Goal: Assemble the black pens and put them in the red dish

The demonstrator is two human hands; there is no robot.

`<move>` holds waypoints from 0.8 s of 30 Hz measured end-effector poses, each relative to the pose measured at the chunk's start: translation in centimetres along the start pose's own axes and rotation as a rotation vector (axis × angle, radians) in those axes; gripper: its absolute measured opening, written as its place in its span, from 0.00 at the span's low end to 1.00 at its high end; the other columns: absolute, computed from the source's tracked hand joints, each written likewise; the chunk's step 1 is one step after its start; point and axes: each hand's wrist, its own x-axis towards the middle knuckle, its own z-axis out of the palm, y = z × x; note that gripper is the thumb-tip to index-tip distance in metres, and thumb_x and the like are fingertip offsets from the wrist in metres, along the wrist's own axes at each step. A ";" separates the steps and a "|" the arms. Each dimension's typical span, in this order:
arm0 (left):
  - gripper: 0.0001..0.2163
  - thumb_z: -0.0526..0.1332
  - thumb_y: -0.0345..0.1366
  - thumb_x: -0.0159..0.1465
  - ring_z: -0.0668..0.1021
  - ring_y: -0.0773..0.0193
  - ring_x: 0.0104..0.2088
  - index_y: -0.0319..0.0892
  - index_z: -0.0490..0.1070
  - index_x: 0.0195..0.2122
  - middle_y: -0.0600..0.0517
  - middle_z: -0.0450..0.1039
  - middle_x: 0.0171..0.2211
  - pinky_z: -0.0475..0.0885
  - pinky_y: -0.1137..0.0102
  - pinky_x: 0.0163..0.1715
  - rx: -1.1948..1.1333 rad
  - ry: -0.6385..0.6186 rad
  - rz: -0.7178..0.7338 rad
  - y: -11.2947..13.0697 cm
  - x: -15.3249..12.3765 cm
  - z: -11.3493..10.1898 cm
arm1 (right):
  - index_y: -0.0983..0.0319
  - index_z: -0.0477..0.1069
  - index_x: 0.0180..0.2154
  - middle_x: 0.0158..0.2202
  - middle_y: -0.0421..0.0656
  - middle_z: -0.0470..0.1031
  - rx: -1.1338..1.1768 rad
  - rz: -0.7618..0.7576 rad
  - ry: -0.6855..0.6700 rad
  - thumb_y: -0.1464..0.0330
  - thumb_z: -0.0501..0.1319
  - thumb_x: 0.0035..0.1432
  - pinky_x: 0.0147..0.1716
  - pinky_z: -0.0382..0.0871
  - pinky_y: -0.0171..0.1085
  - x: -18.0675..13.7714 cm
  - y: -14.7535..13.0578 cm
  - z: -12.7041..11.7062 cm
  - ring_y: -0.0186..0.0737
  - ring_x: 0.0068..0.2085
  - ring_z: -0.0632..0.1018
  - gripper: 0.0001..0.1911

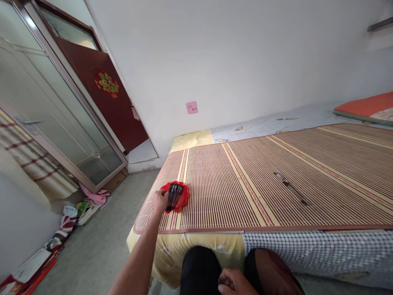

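My left hand (159, 201) reaches out to a small red dish (181, 197) near the front left corner of a bamboo mat (276, 180) on a bed. Its fingers are curled against the dish's left edge. Several dark pens (173, 194) lie bundled in the dish. My right hand (235, 283) rests curled on my lap at the bottom of the view, between my knees in black shorts; nothing shows in it.
A few dark pens (290, 187) lie loose on the mat's middle. An orange cushion (365, 105) is at the far right. Papers and clothes (76, 213) clutter the floor at left beside a glass sliding door (55, 119).
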 end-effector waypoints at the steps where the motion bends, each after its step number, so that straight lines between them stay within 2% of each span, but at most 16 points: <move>1: 0.09 0.62 0.35 0.64 0.82 0.56 0.36 0.38 0.81 0.37 0.43 0.83 0.34 0.71 0.67 0.36 0.008 -0.010 0.010 0.1 -0.1 -0.1 | 0.60 0.74 0.31 0.26 0.39 0.70 0.004 -0.006 -0.001 0.66 0.62 0.49 0.32 0.66 0.35 -0.2 -0.2 -0.2 0.40 0.31 0.73 0.06; 8: 0.10 0.62 0.33 0.61 0.83 0.52 0.38 0.37 0.82 0.38 0.43 0.83 0.35 0.71 0.67 0.34 0.039 0.010 0.024 0.5 -0.4 -0.1 | 0.61 0.76 0.33 0.27 0.39 0.72 -0.019 -0.006 -0.004 0.66 0.63 0.50 0.34 0.66 0.35 -0.7 -0.9 -0.8 0.40 0.33 0.74 0.07; 15: 0.13 0.57 0.33 0.65 0.82 0.53 0.40 0.40 0.83 0.37 0.44 0.82 0.35 0.72 0.67 0.41 0.060 0.004 0.107 0.5 -0.5 0.0 | 0.61 0.75 0.31 0.25 0.39 0.72 -0.018 -0.005 -0.011 0.67 0.63 0.50 0.33 0.66 0.35 -0.3 -0.5 -0.3 0.40 0.32 0.74 0.05; 21: 0.15 0.55 0.31 0.66 0.81 0.53 0.45 0.39 0.80 0.47 0.41 0.80 0.46 0.72 0.65 0.46 0.071 0.045 0.117 0.6 -0.9 0.3 | 0.60 0.75 0.32 0.28 0.39 0.73 -0.016 -0.028 0.005 0.63 0.65 0.51 0.36 0.67 0.36 -0.7 -0.7 -0.6 0.41 0.34 0.74 0.07; 24: 0.14 0.56 0.32 0.66 0.80 0.52 0.46 0.39 0.78 0.46 0.41 0.79 0.46 0.72 0.64 0.46 0.062 0.057 0.105 0.6 -0.9 0.4 | 0.60 0.75 0.32 0.27 0.39 0.73 0.005 -0.018 -0.004 0.63 0.65 0.52 0.36 0.67 0.36 -1.1 -1.2 -0.8 0.41 0.34 0.74 0.08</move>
